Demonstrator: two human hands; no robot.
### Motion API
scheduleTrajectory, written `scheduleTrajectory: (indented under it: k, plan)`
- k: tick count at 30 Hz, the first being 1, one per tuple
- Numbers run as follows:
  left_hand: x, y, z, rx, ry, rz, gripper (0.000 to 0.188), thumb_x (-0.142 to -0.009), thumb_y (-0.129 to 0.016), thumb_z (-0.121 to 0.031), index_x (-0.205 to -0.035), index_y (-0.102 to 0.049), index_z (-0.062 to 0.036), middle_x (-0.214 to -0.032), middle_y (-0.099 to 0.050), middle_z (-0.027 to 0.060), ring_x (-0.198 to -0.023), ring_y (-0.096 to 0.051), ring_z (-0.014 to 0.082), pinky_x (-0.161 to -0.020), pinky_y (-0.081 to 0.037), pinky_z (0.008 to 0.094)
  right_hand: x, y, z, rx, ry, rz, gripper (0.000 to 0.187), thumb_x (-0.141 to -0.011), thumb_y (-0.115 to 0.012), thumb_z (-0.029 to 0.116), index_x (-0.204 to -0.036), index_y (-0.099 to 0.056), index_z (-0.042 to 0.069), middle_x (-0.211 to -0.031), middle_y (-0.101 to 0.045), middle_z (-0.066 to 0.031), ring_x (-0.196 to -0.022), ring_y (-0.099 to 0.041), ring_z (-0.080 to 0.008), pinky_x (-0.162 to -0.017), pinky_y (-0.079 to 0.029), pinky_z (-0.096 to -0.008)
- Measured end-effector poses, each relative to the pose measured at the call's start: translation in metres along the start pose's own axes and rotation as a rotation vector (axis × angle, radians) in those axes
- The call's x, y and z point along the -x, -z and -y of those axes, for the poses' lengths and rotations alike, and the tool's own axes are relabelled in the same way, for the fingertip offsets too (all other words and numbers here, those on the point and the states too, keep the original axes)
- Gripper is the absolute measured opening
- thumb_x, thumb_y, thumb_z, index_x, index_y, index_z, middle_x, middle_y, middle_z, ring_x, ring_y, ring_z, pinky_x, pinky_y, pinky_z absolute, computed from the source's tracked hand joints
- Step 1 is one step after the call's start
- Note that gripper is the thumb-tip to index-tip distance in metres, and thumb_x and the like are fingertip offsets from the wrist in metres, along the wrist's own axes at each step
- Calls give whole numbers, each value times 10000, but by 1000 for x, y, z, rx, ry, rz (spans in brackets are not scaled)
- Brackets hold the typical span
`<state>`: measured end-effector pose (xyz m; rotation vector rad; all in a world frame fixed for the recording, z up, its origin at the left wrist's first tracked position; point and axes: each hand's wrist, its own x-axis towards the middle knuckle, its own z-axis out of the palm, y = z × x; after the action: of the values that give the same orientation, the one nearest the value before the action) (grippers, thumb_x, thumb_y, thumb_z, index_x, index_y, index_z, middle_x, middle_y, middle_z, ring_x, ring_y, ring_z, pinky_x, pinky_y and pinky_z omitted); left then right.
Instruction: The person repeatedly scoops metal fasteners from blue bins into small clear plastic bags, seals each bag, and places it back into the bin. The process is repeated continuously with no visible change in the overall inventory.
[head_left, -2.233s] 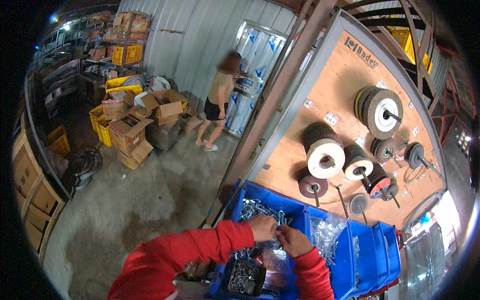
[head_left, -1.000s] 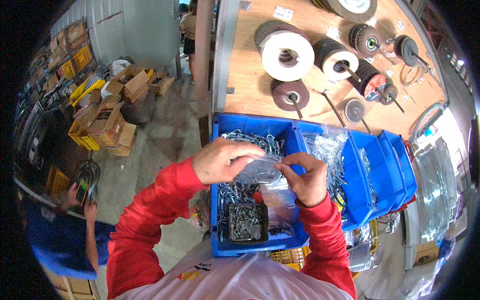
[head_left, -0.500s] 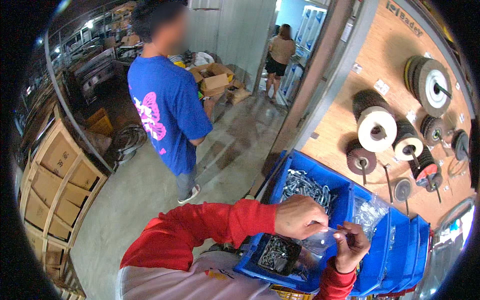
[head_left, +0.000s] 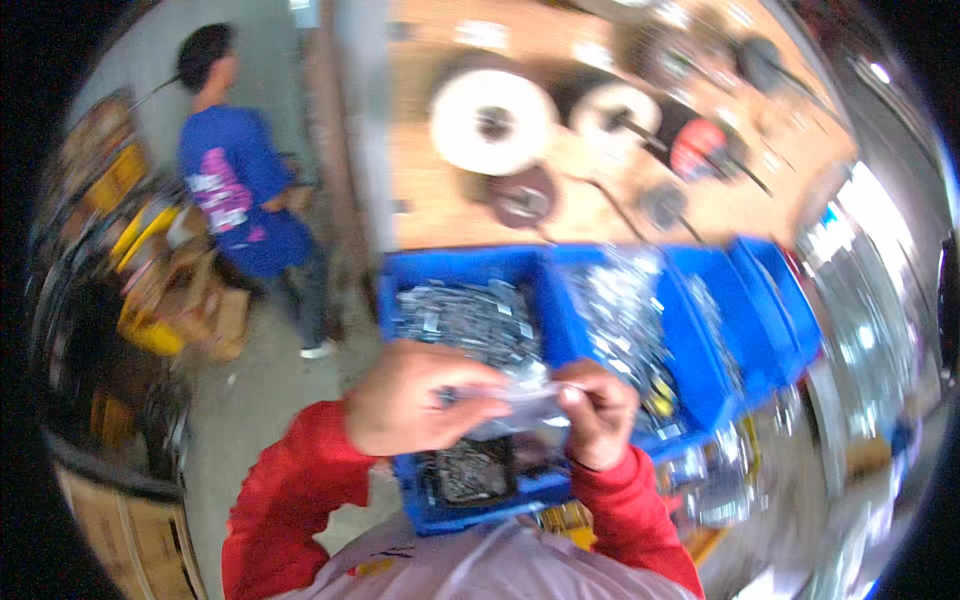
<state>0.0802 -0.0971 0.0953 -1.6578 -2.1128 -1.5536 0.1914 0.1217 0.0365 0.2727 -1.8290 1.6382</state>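
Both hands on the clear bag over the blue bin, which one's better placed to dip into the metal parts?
Left, probably. The left hand sits right over the parts in the blue bin; the right hand pinches the clear bag at the divider.

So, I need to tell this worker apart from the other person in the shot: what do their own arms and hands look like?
Both forearms are covered by long red sleeves that end at the wrists. The left hand and right hand are bare: no gloves, and the blur hides any rings or watch. The person standing behind wears a blue short-sleeved shirt instead.
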Motion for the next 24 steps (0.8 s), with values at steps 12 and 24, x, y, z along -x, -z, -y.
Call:
scheduleTrajectory:
  k: [12,24]
  plan:
    - [-79,-74,-30,88,-248,92,81,-854,-780,-71,-808,-714,-55,-764,-698,100,-642,-669,273,-564,-493,372,21,67,45,238,317,-471,139,-967,-653,103,-869,-641,6,-770,-687,-124,-684,-653,-211,-650,-528,-340]
    - [-189,-154,104,1,325,-208,364,-957,-726,-364,-894,-736,-5,-694,-679,27,-616,-577,105,-597,-477,309,-120,173,-86,742,-196,-414,287,-956,-711,227,-871,-716,-47,-719,-695,-118,-631,-576,-113,-581,-478,-329]
